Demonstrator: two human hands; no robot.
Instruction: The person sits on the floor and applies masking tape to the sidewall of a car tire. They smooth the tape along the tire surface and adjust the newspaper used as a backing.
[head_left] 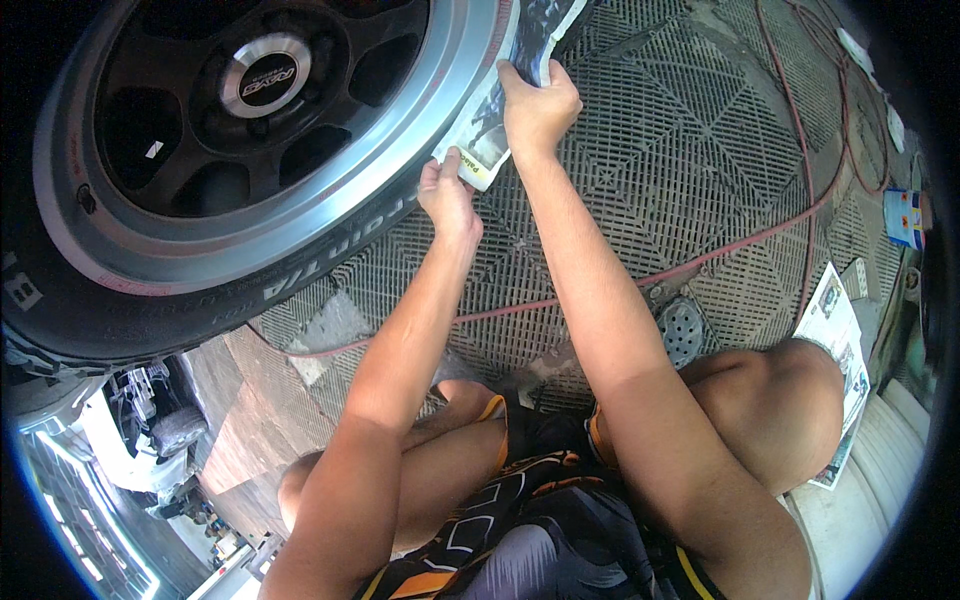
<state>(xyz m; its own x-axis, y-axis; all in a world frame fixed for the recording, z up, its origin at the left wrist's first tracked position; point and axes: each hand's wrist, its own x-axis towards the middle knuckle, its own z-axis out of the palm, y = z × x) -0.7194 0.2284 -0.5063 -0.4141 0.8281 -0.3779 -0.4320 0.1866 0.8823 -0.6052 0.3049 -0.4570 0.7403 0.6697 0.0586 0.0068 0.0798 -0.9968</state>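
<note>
- Early on, by judgement: newspaper (487, 122) already up at the wheel, running along the outer edge of the silver rim lip (330, 208), over or just in front of the tyre (180, 322).
- Done, as far as visible: one strip lined up lengthwise with the curve of the rim, on the right side of the wheel.
- Left, probably: strip not yet free of the hands; long lower arc of sidewall bare of paper, from below the left hand (448, 200) round to the left. Cannot tell about the top of the wheel, being out of frame.
- At the left hand: pinching the lower end of the strip, thumb on the printed face, fingers curled in a narrow grip.
- At the right hand (540, 108): holding the strip higher up by its right edge, thumb across the near face, fingers closed round behind and mostly hidden.
- Paper itself: long, narrow, probably folded into layers; pale margins, dark blue-grey photo areas, a touch of yellow-green print near the lower corner; lightly creased, passing out of view at the top.
- Contact with the rim: cannot tell, either pressed on or held just off.
- Nearby: second newspaper sheet (840, 305) beside the right knee (800, 405), partly hidden, untouched by either hand; red hose (722, 253) across the grated floor (650, 120).
</note>
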